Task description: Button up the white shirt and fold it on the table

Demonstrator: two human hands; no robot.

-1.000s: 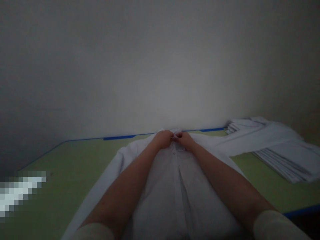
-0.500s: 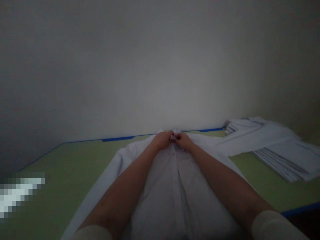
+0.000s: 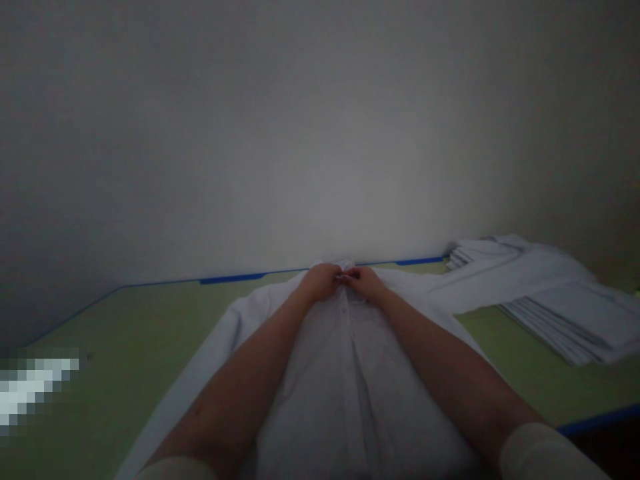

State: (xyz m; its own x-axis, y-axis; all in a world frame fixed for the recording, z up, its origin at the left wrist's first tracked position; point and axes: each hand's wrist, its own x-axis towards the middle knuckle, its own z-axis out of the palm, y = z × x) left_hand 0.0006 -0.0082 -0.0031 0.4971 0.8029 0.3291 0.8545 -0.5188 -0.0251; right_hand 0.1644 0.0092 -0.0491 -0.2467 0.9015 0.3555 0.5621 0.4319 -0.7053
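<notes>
A white button-up shirt [image 3: 315, 393] lies front side up, its collar end away from me and its button strip running down the middle. At the neck, my left hand [image 3: 323, 281] pinches the cloth near the collar. Facing it, my right hand [image 3: 367, 285] grips the other side of the same spot, fingertips almost touching those of the left. Whether a button sits between the fingers is too small to see. One sleeve stretches out to the right; the other runs down along the left under my forearm.
The green table [image 3: 165, 320] has blue edging and meets a plain grey wall [image 3: 320, 133]. A stack of folded white garments [image 3: 585, 320] lies at the right, with the shirt's sleeve reaching over it. A pixelated bright patch covers the lower left.
Both hands stay at the collar, and their fingertips have drawn slightly closer together. The view has shifted a little; the shirt and the stack lie as before.
</notes>
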